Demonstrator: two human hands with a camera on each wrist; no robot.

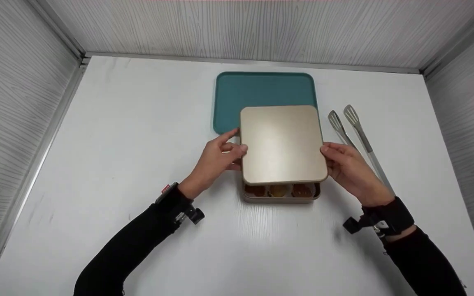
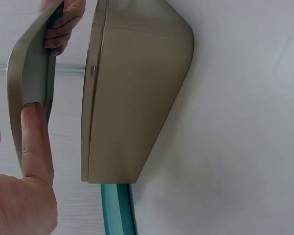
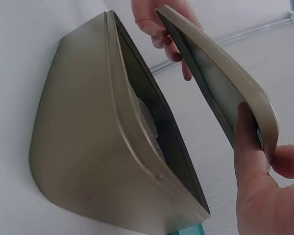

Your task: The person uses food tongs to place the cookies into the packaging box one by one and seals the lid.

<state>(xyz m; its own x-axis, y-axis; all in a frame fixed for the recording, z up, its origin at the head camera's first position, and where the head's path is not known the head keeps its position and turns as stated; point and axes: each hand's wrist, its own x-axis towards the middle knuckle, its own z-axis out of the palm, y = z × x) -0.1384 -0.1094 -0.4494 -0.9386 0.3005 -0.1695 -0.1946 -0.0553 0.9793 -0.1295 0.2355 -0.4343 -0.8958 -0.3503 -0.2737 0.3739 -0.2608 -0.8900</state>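
A gold rectangular tin lid (image 1: pixel 282 144) is held level between both hands, raised off its matching tin box (image 1: pixel 278 200). My left hand (image 1: pixel 218 158) pinches the lid's left edge, thumb on top and fingertips under the rim. At the opposite edge my right hand (image 1: pixel 352 172) grips it the same way. In the right wrist view a gap shows between the lid (image 3: pixel 225 73) and the box (image 3: pixel 83 127). Round brown and yellowish items (image 1: pixel 278 190) in pale cups show along the box's near side; the lid hides the others.
Behind the box lies a teal tray (image 1: pixel 261 88), partly covered by the lid in the head view. Metal tongs (image 1: pixel 362 133) with slotted ends lie on the white table (image 1: pixel 138 102), right of the tray and partly behind my right hand. Grey wood-grain panels (image 1: pixel 241 31) border the table.
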